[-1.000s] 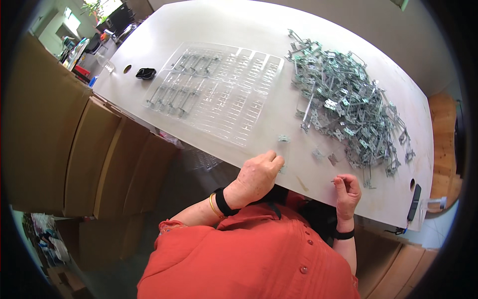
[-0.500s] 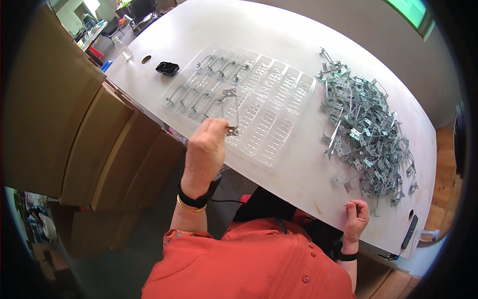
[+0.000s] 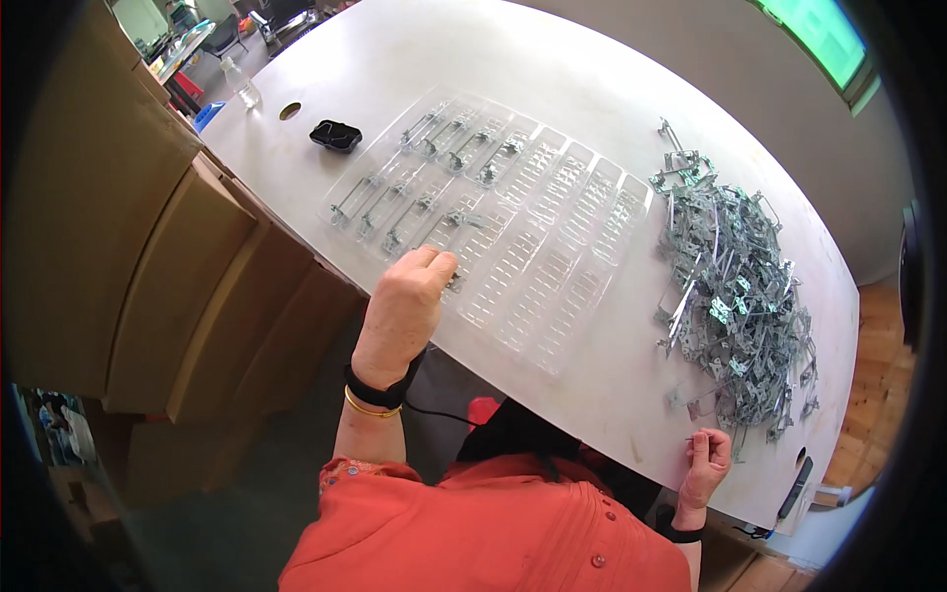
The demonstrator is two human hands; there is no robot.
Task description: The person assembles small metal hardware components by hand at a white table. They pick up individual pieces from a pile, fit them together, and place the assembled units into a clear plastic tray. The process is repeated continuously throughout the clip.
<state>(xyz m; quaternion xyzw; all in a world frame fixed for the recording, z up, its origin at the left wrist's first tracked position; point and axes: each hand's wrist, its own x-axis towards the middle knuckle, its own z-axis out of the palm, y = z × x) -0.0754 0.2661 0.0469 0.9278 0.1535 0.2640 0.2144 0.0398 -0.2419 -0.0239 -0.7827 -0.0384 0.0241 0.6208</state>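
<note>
My left hand (image 3: 400, 311) pinches the near end of a thin metal wire bracket (image 3: 464, 219) with small end plates. That bracket lies low over a clear plastic tray (image 3: 582, 252), in line with a row of similar pieces in the near compartments; whether it touches the bottom I cannot tell. Several brackets (image 3: 424, 128) fill the left part of both rows. My right hand (image 3: 704, 472) rests at the table's front edge, below the pile of metal brackets (image 3: 730, 286). Its fingers are pressed together around something too small to make out.
A black plastic box (image 3: 335, 136) and a clear bottle (image 3: 240, 83) stand left of the tray on the white table (image 3: 444, 44). Tall cardboard boxes (image 3: 148, 286) line the left side. A dark bar-shaped object (image 3: 795, 487) lies by the right front corner.
My left hand has lowered the bracket from above the tray down to a near compartment. My right hand keeps its closed pose by the table edge. The whole view has shifted slightly.
</note>
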